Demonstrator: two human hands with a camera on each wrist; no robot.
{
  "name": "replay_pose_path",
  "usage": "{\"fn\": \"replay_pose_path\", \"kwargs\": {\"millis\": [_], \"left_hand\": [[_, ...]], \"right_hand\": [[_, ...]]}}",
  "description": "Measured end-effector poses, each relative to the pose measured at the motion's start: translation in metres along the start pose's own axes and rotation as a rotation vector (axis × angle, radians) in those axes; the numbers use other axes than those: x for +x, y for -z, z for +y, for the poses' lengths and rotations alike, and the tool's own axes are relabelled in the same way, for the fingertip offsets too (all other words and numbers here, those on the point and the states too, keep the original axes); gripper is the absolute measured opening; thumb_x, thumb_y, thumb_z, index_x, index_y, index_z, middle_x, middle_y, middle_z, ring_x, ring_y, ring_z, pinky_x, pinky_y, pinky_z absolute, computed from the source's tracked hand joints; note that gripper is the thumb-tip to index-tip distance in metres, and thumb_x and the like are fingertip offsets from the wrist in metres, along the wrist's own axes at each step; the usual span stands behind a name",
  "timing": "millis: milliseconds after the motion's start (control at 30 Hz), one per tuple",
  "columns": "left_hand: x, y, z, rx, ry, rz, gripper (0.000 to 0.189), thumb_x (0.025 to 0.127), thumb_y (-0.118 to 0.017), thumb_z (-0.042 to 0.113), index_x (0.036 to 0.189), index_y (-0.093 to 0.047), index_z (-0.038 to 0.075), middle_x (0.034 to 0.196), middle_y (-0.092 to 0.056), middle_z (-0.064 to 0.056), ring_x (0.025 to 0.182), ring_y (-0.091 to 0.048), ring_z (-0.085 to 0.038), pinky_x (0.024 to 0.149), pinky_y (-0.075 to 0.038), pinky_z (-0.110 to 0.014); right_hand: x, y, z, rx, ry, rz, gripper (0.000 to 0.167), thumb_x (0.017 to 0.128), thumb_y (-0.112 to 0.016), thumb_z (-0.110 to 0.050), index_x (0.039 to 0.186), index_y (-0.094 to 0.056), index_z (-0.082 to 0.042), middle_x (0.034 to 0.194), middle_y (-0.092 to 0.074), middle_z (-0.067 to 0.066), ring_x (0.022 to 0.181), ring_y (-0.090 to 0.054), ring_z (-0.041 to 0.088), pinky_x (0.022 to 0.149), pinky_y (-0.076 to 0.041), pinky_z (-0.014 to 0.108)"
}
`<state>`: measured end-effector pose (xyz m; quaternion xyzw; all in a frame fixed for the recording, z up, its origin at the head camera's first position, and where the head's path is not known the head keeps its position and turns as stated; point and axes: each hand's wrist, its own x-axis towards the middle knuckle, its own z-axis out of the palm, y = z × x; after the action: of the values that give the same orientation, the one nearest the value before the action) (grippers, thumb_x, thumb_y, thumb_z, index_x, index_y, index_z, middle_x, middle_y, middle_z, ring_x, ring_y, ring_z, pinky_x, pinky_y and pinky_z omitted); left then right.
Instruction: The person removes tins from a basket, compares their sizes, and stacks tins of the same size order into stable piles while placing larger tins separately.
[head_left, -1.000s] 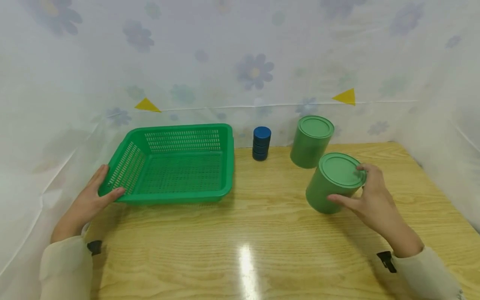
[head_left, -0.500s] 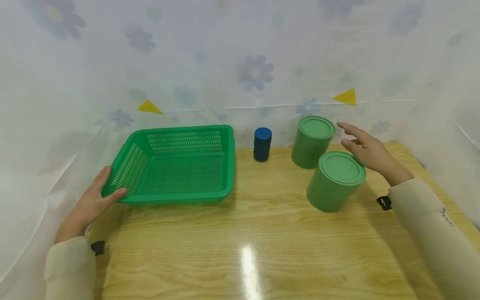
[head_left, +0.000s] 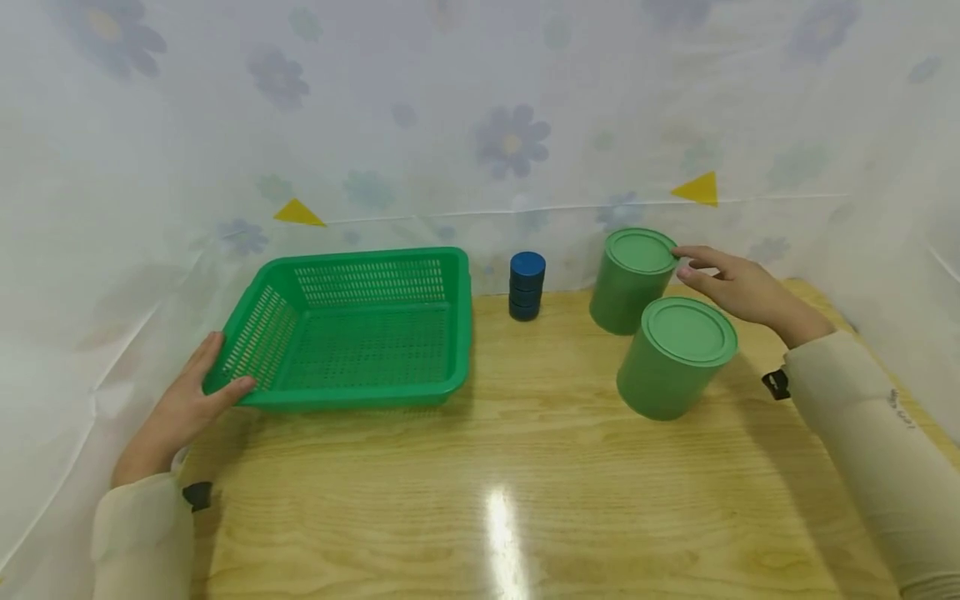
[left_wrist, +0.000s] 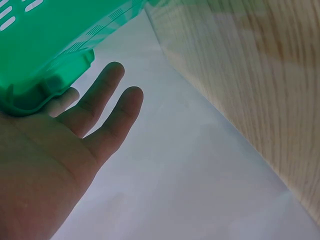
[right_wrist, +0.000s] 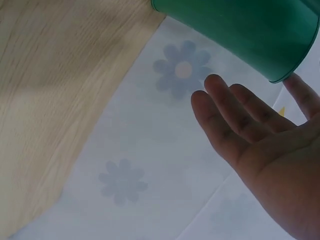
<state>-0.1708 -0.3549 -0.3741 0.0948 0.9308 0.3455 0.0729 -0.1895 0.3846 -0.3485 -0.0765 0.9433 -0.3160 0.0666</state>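
Note:
At the front-left corner of a green plastic basket (head_left: 360, 342), my left hand (head_left: 180, 408) grips the rim, thumb over the front side and fingers outside the left side. The left wrist view shows the outer fingers extended past the basket's corner (left_wrist: 70, 70). My right hand (head_left: 738, 287) reaches over to the rear green can (head_left: 630, 287); an index fingertip meets or nearly meets its lid edge. Below that hand stands the front green can (head_left: 675, 362). Palm and spread fingers of the right hand (right_wrist: 270, 145) show in the right wrist view, beside a can's wall (right_wrist: 250, 30).
A small stack of blue discs (head_left: 525, 287) stands between basket and cans. Behind everything hangs a flowered white sheet (head_left: 420, 125), with white sheeting at both sides. The wooden table (head_left: 420, 500) reaches toward me.
My right hand has let go of the front can and moved back to the rear can. My left hand stays at the basket's corner. The view has shifted slightly.

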Motion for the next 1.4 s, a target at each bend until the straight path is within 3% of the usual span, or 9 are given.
{"fn": "replay_pose_path", "kwargs": {"millis": [400,567,700,800,967,1400], "left_hand": [[-0.001,0.001,0.003,0.002,0.011,-0.007,0.093,0.104,-0.057,0.04,0.161,0.014,0.022,0.166,0.019,-0.011,0.147,0.015,-0.049,0.106,-0.001,-0.079],[0.0,-0.002,0.002,0.007,0.005,-0.021,0.092,0.104,-0.057,0.038,0.161,0.014,0.02,0.165,0.019,-0.014,0.147,0.016,-0.048,0.107,0.0,-0.078],[-0.001,-0.003,0.003,-0.003,0.004,-0.019,0.092,0.104,-0.057,0.038,0.161,0.014,0.022,0.166,0.019,-0.012,0.147,0.016,-0.048,0.106,0.0,-0.079],[-0.002,-0.002,0.002,0.003,0.008,-0.009,0.092,0.104,-0.057,0.039,0.161,0.014,0.023,0.166,0.019,-0.011,0.147,0.016,-0.047,0.107,0.0,-0.078],[0.001,-0.001,0.001,0.014,0.006,-0.006,0.092,0.104,-0.056,0.04,0.161,0.014,0.022,0.166,0.019,-0.012,0.148,0.015,-0.047,0.108,0.0,-0.078],[-0.001,0.004,0.003,0.024,0.047,-0.051,0.093,0.104,-0.055,0.044,0.159,0.018,0.024,0.165,0.021,-0.015,0.146,0.014,-0.052,0.105,-0.004,-0.08]], "right_hand": [[-0.004,0.013,0.015,-0.118,-0.093,0.023,0.08,0.107,-0.039,-0.053,0.163,-0.006,-0.006,0.148,-0.024,0.048,0.126,-0.033,0.068,0.095,-0.031,0.078],[-0.03,0.008,-0.005,-0.107,-0.043,0.1,0.076,0.107,-0.044,-0.046,0.163,-0.012,-0.007,0.156,-0.019,0.039,0.129,-0.034,0.064,0.094,-0.032,0.078],[-0.06,-0.007,-0.031,-0.1,0.089,0.05,0.069,0.104,-0.059,-0.033,0.16,-0.027,-0.007,0.158,-0.022,0.032,0.137,-0.028,0.058,0.097,-0.029,0.076],[-0.073,-0.022,-0.039,-0.142,0.158,0.004,0.08,0.095,-0.074,-0.035,0.159,-0.031,-0.013,0.159,-0.022,0.027,0.138,-0.028,0.056,0.098,-0.033,0.072],[-0.083,-0.033,-0.035,-0.177,0.123,0.031,0.097,0.084,-0.083,-0.044,0.16,-0.03,-0.016,0.159,-0.024,0.022,0.132,-0.038,0.051,0.091,-0.042,0.068],[-0.104,-0.021,-0.029,-0.194,0.093,0.03,0.11,0.083,-0.084,-0.045,0.164,-0.014,-0.022,0.154,-0.03,0.028,0.118,-0.049,0.048,0.081,-0.047,0.062]]}}
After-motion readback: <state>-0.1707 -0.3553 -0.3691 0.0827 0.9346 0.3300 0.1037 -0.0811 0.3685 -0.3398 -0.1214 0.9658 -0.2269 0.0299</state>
